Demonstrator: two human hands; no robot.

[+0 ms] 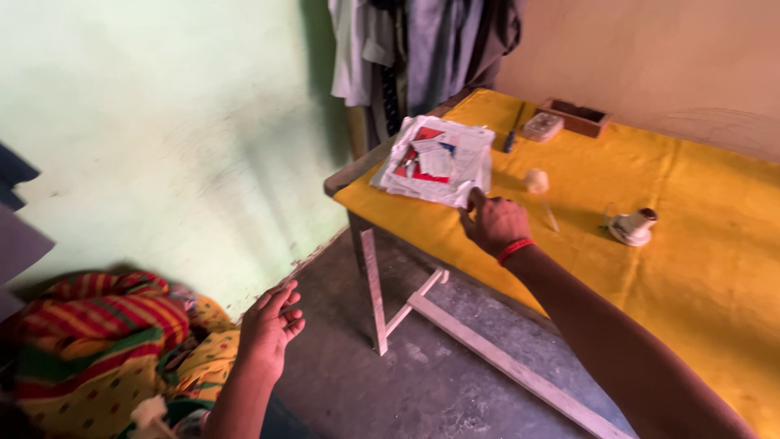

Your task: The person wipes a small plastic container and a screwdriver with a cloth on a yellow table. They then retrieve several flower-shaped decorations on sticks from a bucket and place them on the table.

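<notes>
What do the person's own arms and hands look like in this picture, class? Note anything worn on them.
Both arms are bare, with no sleeves showing and no gloves. The right hand has a thin red band around the wrist. The left hand wears nothing visible: no ring, watch or bangle can be made out.

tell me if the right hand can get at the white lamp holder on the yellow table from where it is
Probably yes. The right hand rests by the paper stack, and only bare yellow table lies between it and the lamp holder, well within the arm's sweep.

Pale green wall (162,122), grey floor (390,382), probably concrete.
</notes>
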